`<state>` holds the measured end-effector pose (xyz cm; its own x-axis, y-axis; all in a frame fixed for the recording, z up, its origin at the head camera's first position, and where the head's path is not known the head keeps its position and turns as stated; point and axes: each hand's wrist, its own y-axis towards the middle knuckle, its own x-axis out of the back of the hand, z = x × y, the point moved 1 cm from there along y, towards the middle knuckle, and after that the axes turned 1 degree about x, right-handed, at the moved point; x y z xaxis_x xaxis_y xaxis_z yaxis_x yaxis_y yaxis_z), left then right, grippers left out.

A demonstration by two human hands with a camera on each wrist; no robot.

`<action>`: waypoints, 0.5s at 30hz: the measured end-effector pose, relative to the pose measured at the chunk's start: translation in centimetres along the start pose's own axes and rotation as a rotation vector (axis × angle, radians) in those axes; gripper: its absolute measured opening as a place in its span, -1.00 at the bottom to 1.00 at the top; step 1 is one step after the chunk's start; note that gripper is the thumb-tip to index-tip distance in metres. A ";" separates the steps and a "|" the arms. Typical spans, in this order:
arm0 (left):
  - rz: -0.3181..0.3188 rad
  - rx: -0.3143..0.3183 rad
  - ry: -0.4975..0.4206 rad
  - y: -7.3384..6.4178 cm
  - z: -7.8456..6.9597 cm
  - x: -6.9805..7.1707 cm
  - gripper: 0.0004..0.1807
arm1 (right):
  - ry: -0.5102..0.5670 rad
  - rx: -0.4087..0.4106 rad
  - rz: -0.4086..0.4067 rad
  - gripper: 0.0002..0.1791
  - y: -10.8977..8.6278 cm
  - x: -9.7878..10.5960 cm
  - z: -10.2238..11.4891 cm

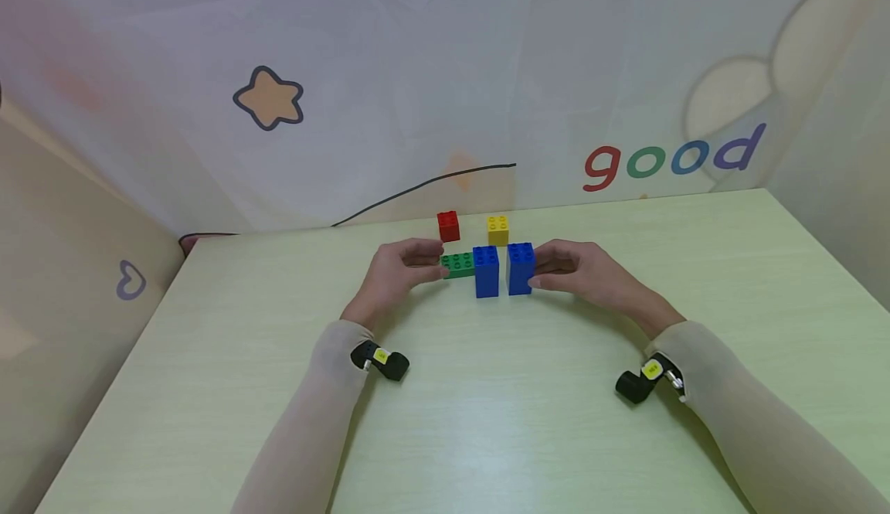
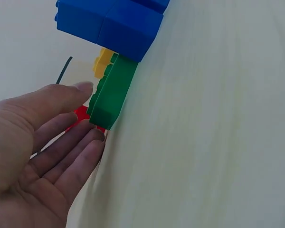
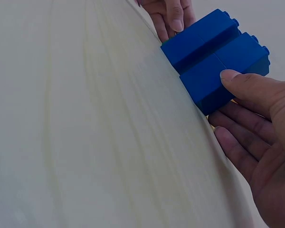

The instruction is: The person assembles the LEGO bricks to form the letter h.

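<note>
Head view: the right end of the green brick [image 1: 457,266] was hidden behind the left blue block [image 1: 487,274]; some fingertips of the right hand [image 1: 589,270] were hidden by the right blue block [image 1: 521,270]. Print on the yellow labels [image 1: 381,355] was too small to read. Left wrist view: the red brick [image 1: 448,226] was mostly covered by fingers of the left hand [image 1: 395,268]; both blue blocks were cut by the top edge. Right wrist view: the left hand was cropped at the top.

Set out on tabletop [image 1: 445,437]
Left stack [image 1: 487,276] and right stack [image 1: 520,273] stood side by side, apart; long block [image 1: 457,265] laid at their left; rear-left block [image 1: 448,228] and rear-right block [image 1: 497,232] placed behind.
</note>
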<state>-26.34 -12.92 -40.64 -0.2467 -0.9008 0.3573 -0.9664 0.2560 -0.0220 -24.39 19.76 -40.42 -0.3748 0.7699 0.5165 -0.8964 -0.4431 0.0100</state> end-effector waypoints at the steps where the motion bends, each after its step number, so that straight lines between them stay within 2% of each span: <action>1: -0.001 0.003 -0.008 0.0 0.1 -0.1 -0.50 | 0.001 -0.001 0.000 -0.52 0.0 0.0 0.0; 7: -0.018 0.003 -0.020 0.0 0.4 -0.4 -0.53 | -0.001 -0.005 -0.004 -0.53 0.0 0.0 -0.1; 15: -0.028 -0.004 0.012 0.0 0.4 -0.7 -0.54 | -0.006 -0.010 -0.006 -0.51 -0.1 0.0 0.1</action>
<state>-26.21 -12.44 -41.23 -0.2191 -0.9031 0.3693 -0.9725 0.2327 -0.0079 -24.26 19.72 -40.35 -0.3679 0.7701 0.5212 -0.9011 -0.4336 0.0047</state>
